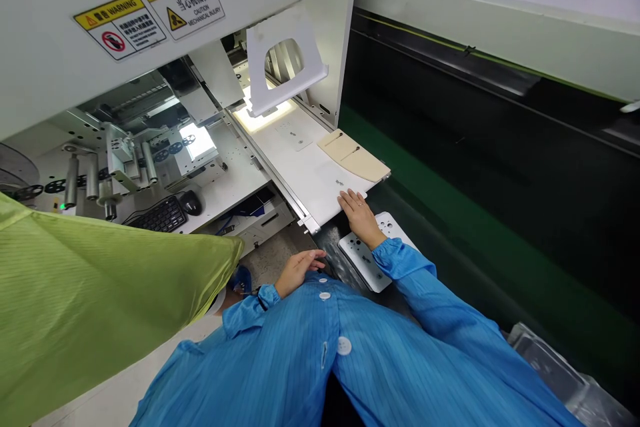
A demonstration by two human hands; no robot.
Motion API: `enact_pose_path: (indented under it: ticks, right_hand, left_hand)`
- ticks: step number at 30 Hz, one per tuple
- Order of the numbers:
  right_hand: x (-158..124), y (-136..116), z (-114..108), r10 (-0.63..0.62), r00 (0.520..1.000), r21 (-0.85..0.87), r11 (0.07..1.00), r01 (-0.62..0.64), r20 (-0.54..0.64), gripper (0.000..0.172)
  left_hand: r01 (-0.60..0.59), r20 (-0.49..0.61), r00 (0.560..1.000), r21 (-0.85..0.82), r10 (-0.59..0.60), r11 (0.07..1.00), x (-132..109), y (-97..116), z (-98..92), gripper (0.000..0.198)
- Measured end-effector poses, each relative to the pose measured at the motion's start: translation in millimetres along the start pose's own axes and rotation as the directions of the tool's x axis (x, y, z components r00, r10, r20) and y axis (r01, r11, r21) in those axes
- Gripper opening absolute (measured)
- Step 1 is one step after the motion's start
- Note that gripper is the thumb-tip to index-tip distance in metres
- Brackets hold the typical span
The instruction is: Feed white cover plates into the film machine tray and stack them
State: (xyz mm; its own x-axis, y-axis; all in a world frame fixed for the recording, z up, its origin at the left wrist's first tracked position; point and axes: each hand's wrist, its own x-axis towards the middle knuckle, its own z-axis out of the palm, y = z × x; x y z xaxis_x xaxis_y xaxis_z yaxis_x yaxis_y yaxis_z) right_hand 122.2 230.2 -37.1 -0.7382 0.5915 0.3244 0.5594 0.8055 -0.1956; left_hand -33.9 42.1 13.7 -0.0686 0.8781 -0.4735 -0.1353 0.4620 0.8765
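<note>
My right hand (361,219) lies with its fingers stretched out flat on the near edge of a long white work surface (313,177), which carries small dark markings. Nothing shows gripped in it. Beneath my right wrist and forearm are flat white panels with dark holes (367,261), partly covered by my sleeve. My left hand (301,271) hovers in front of my blue coat, fingers loosely extended and holding nothing I can see. Beyond my right hand, a cream-coloured plate (357,155) with two dark slender pieces on it rests along the right side of the work surface.
A white machine housing (220,47) with warning labels overhangs the work surface. A bracket with a rounded opening (287,90) hangs above a lit area. Keyboard (159,215) and mouse (191,203) sit left. A dark green conveyor belt (430,193) runs right; a yellow-green sleeve (110,280) reaches in from the left.
</note>
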Motion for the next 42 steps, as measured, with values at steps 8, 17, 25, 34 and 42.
enact_pose_path:
  ticks: [8,17,25,34,42]
  right_hand:
    - [5,3,2,-0.005,1.0,0.006,1.0,0.005,-0.005,0.051]
    - [7,2,2,-0.002,1.0,0.019,1.0,0.002,-0.007,0.053]
    - [11,2,4,0.021,1.0,0.018,1.0,-0.021,0.005,0.05]
    - [15,3,6,0.029,1.0,0.045,0.999,-0.029,-0.005,0.051]
    - [16,-4,-2,0.028,0.999,0.027,0.999,-0.029,0.033,0.057]
  left_hand:
    - [0.0,-0.006,1.0,0.001,0.0,1.0,0,2,0.4,0.065]
    - [0.002,0.004,1.0,-0.002,-0.002,1.0,1,1,-0.3,0.066]
    - [-0.001,0.0,1.0,-0.011,0.001,1.0,0,0,0.0,0.063]
    - [-0.005,-0.013,1.0,-0.013,0.005,1.0,-2,-1,0.5,0.063]
    - [0.009,-0.005,1.0,-0.021,-0.009,1.0,-1,-1,-0.1,0.064]
